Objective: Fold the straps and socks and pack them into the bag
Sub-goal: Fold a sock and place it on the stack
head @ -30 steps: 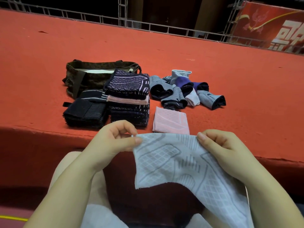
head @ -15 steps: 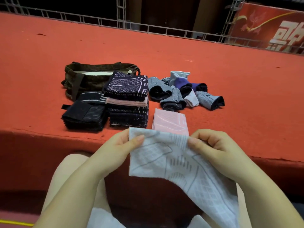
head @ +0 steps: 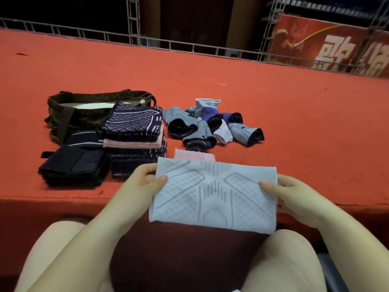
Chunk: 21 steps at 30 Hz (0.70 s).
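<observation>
A light blue patterned strap [head: 214, 194] is stretched flat between both hands over the platform's front edge. My left hand [head: 143, 182] pinches its left end and my right hand [head: 288, 194] pinches its right end. Behind it a folded pink strap [head: 193, 155] lies mostly hidden. A stack of folded dark and pink straps [head: 132, 135] stands to the left, with a black folded pile [head: 73, 165] beside it. The brown bag [head: 84, 110] sits open behind the stacks. Several rolled socks [head: 212, 125] are heaped at centre right.
Everything rests on a red carpeted platform [head: 294, 127] whose front edge runs just below my hands. My knees show beneath it. A metal truss rail [head: 189, 47] and a red banner [head: 336, 45] line the far side.
The blue strap hung loose and diagonal from my hands; now it is pulled out flat and level, raised toward the platform edge, and my hands have moved apart to its two ends.
</observation>
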### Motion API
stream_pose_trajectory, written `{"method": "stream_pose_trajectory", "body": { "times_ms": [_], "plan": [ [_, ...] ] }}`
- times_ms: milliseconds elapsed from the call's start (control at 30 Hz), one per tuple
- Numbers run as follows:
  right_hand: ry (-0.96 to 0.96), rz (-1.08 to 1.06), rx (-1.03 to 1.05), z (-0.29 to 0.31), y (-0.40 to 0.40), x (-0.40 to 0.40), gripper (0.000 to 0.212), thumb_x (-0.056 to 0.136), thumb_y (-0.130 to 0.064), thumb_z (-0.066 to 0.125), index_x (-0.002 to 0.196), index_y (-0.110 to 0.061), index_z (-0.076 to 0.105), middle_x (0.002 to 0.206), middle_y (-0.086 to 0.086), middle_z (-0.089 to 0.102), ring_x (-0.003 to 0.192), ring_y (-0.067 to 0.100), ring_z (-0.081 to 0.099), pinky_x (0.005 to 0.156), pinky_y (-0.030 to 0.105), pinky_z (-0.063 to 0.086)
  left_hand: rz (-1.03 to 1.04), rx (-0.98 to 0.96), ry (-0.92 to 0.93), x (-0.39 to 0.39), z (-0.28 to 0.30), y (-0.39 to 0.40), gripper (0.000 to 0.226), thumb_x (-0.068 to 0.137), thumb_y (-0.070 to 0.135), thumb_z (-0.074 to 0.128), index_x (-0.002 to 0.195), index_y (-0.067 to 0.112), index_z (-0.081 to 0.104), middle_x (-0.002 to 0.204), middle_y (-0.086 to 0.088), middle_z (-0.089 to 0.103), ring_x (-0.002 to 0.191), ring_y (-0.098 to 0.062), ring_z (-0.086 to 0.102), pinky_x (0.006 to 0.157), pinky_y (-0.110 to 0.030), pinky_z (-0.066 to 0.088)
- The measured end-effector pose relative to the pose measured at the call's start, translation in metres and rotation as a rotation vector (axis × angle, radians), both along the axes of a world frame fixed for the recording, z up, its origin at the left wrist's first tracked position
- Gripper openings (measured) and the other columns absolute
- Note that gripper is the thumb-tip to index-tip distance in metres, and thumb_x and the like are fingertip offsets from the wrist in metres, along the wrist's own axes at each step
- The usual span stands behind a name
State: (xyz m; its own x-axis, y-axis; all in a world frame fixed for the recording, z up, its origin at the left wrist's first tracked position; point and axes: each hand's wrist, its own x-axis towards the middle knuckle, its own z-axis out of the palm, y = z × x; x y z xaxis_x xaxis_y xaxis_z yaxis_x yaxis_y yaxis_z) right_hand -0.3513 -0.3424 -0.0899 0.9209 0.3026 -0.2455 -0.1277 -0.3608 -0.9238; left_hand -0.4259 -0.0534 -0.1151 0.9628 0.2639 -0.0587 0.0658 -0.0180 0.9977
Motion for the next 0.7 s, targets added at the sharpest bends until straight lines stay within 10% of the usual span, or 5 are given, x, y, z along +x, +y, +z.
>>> {"method": "stream_pose_trajectory", "body": {
  "times_ms": [167,267,433,700],
  "plan": [
    [-0.343,-0.232,-0.528,-0.014,-0.006,0.033,0.027,0.098,-0.029,0.046,0.118,-0.012,0.054,0.114,0.006,0.062,0.098,0.022,0.055,0.075,0.031,0.035,-0.098,0.275,-0.070,0.019,0.003,-0.030,0.064,0.091,-0.001,0.048,0.119,0.056,0.039,0.099,0.007,0.061,0.075,-0.011,0.063,0.064,-0.024,0.050],
    [-0.397,-0.274,-0.556,-0.012,-0.012,0.053,0.037,0.094,-0.029,0.055,0.128,-0.015,0.048,0.101,0.005,0.057,0.090,0.023,0.054,0.072,0.029,0.034,-0.099,0.430,-0.091,0.033,0.013,-0.050,0.051,0.094,0.000,0.043,0.121,0.041,0.055,0.090,0.005,0.059,0.060,-0.017,0.055,0.052,-0.025,0.043],
    [-0.459,-0.334,-0.586,-0.010,-0.036,0.075,0.042,0.093,-0.015,0.055,0.134,-0.017,0.044,0.076,0.001,0.049,0.065,0.014,0.047,0.060,0.031,0.031,-0.148,0.612,-0.051,0.063,0.018,-0.076,0.056,0.091,0.010,0.053,0.144,0.023,0.039,0.135,-0.010,0.048,0.110,-0.021,0.053,0.099,-0.027,0.037],
    [-0.518,-0.300,-0.798,-0.036,-0.055,0.074,0.054,0.091,-0.013,0.055,0.142,-0.015,0.038,0.138,0.010,0.048,0.126,0.028,0.045,0.101,0.034,0.034,-0.263,0.778,0.070,0.092,0.009,-0.108,0.065,0.089,0.008,0.052,0.148,0.023,0.030,0.150,-0.005,0.031,0.136,-0.018,0.034,0.106,-0.022,0.025]
  ]
}}
